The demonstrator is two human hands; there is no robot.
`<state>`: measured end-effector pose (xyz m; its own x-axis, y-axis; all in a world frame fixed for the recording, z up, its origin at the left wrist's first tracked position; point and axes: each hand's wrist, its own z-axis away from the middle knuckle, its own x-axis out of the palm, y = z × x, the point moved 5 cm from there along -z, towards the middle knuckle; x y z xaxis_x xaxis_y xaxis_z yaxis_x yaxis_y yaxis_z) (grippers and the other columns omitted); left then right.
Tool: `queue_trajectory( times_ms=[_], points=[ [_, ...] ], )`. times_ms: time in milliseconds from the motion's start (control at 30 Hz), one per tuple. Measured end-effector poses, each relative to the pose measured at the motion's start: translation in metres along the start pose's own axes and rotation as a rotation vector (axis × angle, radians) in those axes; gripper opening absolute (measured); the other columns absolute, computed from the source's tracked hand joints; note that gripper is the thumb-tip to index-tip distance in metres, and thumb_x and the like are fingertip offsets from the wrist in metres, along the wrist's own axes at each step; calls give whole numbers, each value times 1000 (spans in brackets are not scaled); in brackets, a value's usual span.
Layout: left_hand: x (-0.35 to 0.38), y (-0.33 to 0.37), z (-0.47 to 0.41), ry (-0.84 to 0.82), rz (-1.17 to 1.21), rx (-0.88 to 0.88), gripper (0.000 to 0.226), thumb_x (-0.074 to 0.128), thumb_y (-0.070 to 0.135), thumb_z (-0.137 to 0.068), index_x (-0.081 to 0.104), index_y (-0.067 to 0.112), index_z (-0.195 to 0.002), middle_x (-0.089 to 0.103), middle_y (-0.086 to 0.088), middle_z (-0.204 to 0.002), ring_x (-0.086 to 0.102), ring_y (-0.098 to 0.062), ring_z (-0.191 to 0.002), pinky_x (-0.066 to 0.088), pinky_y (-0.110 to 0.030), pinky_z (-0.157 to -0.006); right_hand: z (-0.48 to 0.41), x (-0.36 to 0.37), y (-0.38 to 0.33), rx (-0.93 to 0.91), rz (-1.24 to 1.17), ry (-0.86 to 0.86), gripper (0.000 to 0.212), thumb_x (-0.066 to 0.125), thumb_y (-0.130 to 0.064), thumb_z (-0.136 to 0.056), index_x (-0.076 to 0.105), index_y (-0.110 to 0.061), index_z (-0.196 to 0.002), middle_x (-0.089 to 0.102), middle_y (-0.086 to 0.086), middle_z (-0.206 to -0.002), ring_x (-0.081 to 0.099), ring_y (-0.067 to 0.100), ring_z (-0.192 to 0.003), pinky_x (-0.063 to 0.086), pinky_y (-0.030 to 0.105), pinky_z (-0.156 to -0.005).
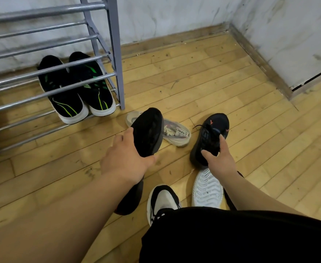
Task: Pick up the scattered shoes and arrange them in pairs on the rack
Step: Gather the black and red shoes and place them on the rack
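My left hand [126, 158] grips a black shoe [147, 130], tilted with its dark sole facing me, lifted above the floor. My right hand [219, 161] holds a second black shoe [211, 133] with orange marks and laces, thumb and forefinger pinching its opening. Behind the lifted shoe lies a grey and white sneaker [176, 134], partly hidden. A pair of black sneakers with green stripes [76, 88] sits side by side on the bottom tier of the grey metal rack [116, 54].
A white sole [207, 188] of an overturned shoe lies under my right wrist. A white and black sneaker [161, 202] is near my black shorts, and another dark shoe [131, 202] is under my left forearm. Walls meet in a corner at the back right.
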<state>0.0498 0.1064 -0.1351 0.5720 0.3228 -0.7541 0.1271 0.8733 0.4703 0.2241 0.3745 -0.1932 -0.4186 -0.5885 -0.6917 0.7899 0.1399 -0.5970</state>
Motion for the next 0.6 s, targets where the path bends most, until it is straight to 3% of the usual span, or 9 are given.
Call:
queue_trajectory(
  times_ms=[100, 300, 600],
  points=[
    [1, -4, -2, -2, -6, -11, 111, 72, 72, -69, 16, 35, -157, 35, 2, -157, 48, -30, -134, 49, -54, -102, -1, 2, -2, -9, 38, 9, 89, 70, -37, -95, 13, -39, -163, 36, 1, -164, 41, 29, -145, 43, 33, -92],
    [1, -1, 1, -20, -9, 14, 110, 74, 67, -70, 16, 34, -157, 38, 2, -155, 48, -30, -133, 48, -55, -103, 11, -14, 1, -41, 136, -72, 96, 78, -32, -90, 15, -37, -163, 35, 1, -164, 38, 29, -147, 42, 46, -110],
    [-33, 64, 39, -32, -76, 395, 105, 77, 61, -70, 18, 38, -155, 44, 8, -149, 50, -22, -129, 51, -51, -99, 53, -121, 47, 12, 329, 40, 103, 82, -42, -82, 17, -38, -161, 33, 1, -164, 44, 26, -141, 46, 48, -109]
  ],
)
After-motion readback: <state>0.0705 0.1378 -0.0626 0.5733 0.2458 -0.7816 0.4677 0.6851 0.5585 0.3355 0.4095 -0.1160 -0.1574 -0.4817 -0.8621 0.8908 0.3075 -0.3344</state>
